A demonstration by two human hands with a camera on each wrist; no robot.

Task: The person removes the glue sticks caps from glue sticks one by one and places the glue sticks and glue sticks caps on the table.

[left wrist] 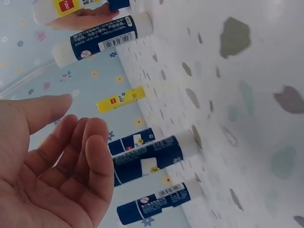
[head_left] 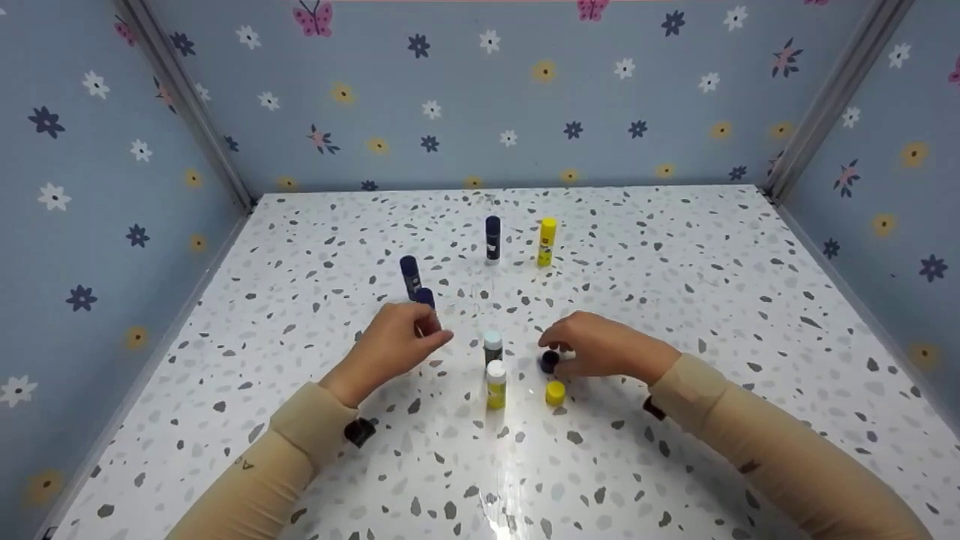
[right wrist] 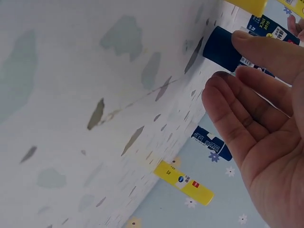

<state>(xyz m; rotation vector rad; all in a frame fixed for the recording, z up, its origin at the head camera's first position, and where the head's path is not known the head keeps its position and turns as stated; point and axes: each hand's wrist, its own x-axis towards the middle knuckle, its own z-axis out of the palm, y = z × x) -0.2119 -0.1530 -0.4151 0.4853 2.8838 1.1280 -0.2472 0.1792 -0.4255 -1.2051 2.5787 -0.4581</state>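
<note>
My left hand is loosely curled and holds nothing. It is beside a capped navy glue stick, whose cap end is partly hidden by the fingers in the left wrist view. Another navy glue stick stands just behind that one. My right hand is by a loose navy cap on the table, thumb and fingers spread around it; firm contact cannot be made out. Close to this cap sits a yellow cap. Between the hands stand an uncapped navy glue stick and an uncapped yellow glue stick.
Farther back on the speckled white table stand a capped navy glue stick and a capped yellow glue stick. Blue flowered panels enclose the table at the back and both sides.
</note>
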